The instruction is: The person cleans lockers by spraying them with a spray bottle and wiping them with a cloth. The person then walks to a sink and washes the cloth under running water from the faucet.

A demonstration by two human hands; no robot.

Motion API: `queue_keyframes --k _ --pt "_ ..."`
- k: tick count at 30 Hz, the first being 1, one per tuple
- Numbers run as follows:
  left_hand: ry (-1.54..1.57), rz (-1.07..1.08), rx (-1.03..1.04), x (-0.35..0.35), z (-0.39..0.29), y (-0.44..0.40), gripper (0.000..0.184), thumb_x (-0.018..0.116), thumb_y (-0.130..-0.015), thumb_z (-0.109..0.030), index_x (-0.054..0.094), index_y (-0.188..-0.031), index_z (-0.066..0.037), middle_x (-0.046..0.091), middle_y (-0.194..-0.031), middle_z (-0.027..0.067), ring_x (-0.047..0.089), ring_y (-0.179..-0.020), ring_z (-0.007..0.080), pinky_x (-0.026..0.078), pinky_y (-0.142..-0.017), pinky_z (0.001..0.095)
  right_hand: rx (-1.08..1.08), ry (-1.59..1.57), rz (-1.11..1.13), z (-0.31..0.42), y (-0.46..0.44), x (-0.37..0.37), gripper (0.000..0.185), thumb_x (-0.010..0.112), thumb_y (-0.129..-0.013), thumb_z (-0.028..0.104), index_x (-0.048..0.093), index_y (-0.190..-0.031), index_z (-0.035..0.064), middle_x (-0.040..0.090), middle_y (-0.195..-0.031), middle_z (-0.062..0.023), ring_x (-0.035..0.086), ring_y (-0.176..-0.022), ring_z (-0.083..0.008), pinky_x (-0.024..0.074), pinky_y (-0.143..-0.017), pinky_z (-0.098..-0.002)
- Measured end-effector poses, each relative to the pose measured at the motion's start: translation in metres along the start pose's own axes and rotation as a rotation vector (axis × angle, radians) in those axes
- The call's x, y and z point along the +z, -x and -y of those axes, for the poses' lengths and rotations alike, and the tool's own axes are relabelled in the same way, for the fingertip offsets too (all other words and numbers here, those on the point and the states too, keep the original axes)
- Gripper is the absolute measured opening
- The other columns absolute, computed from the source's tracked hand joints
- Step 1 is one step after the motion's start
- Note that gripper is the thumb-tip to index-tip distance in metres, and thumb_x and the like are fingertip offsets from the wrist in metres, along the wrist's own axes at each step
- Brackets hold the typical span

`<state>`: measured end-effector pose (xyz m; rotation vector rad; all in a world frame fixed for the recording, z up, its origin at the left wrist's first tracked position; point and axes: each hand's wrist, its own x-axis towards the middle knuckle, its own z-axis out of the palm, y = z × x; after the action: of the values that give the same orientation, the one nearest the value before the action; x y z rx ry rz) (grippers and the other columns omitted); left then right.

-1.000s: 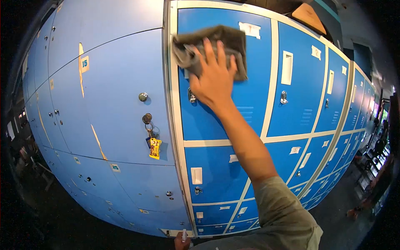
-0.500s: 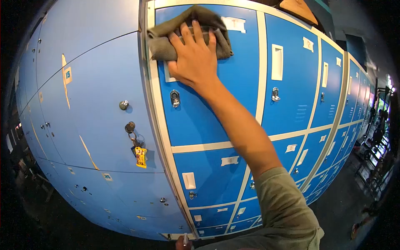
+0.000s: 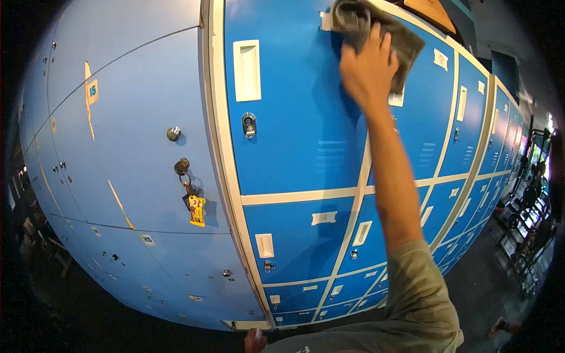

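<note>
My right hand [image 3: 369, 69] presses a dark grey-green cloth [image 3: 403, 47] against the upper blue lockers, across the white strip between the first door and the one labelled 2. The cloth partly covers the paper label [image 3: 325, 21] of the first door. Below and left of the hand are that door's white recessed handle [image 3: 247, 70] and metal lock [image 3: 249, 125]. At the bottom edge, my left hand [image 3: 255, 341] is closed round a small pale object, perhaps a bottle; most of it is hidden.
Lighter blue lockers [image 3: 141, 94] fill the left side, one with keys and a yellow tag [image 3: 197, 210] hanging from its lock. A wooden object [image 3: 431, 13] lies on top of the lockers. Racks [image 3: 529, 194] stand at the far right, and part of a person's foot [image 3: 498, 327] shows at lower right.
My right hand has moved the cloth from the first door's upper left corner rightward toward the second door. The left hand stays low, still closed. The view has shifted slightly.
</note>
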<state>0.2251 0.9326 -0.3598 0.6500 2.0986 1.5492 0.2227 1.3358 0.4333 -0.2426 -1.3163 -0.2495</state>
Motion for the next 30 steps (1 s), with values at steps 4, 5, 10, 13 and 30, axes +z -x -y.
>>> queue_keyframes --k 4,5,10,13,30 --pt "-0.211 -0.137 0.105 0.011 -0.044 0.017 0.037 0.064 -0.079 -0.032 0.057 -0.104 -0.005 0.056 -0.089 0.0152 0.056 -0.075 0.0301 0.047 -0.066 0.0435 -0.039 0.089 0.264 0.069 0.084 -0.014 0.064 0.054 -0.081 0.042 0.055 -0.127 -0.0029 0.035 -0.144 -0.0260 0.011 -0.140 -0.0474 0.0093 -0.110 -0.0607" --pt "-0.279 -0.152 0.177 0.013 -0.051 0.021 0.033 0.064 -0.078 -0.028 0.057 -0.100 -0.004 0.056 -0.089 0.0164 0.056 -0.075 0.0315 0.047 -0.067 0.0446 -0.068 -0.087 0.265 0.088 0.090 -0.017 0.063 0.056 -0.076 0.037 0.055 -0.129 0.0023 0.034 -0.145 -0.0252 0.012 -0.141 -0.0460 0.0098 -0.110 -0.0604" --pt "-0.245 -0.206 0.108 0.017 -0.068 0.015 0.031 0.063 -0.076 -0.023 0.057 -0.100 -0.004 0.058 -0.089 0.0180 0.057 -0.076 0.0365 0.047 -0.069 0.0469 -0.087 -0.285 0.605 0.105 0.152 -0.056 0.065 0.058 -0.066 0.023 0.054 -0.130 0.0142 0.033 -0.149 -0.0175 0.025 -0.139 -0.0414 0.0199 -0.106 -0.0635" --pt "-0.140 -0.251 -0.034 0.011 -0.078 0.026 0.030 0.064 -0.073 -0.022 0.058 -0.097 -0.004 0.060 -0.085 0.0175 0.060 -0.077 0.0354 0.047 -0.069 0.0449 -0.095 -0.047 0.686 0.047 0.187 -0.063 0.063 0.059 -0.067 0.023 0.054 -0.129 0.0147 0.031 -0.150 -0.0173 0.033 -0.135 -0.0429 0.0265 -0.099 -0.0659" --pt "-0.203 -0.453 0.066 -0.018 -0.065 0.085 0.025 0.062 -0.073 -0.014 0.058 -0.096 -0.005 0.060 -0.082 0.0156 0.062 -0.079 0.0352 0.049 -0.070 0.0439 0.107 0.014 0.442 0.082 0.196 -0.060 0.070 0.066 -0.067 0.037 0.051 -0.134 0.0209 0.023 -0.152 -0.0194 0.009 -0.142 -0.0435 0.0117 -0.104 -0.0677"
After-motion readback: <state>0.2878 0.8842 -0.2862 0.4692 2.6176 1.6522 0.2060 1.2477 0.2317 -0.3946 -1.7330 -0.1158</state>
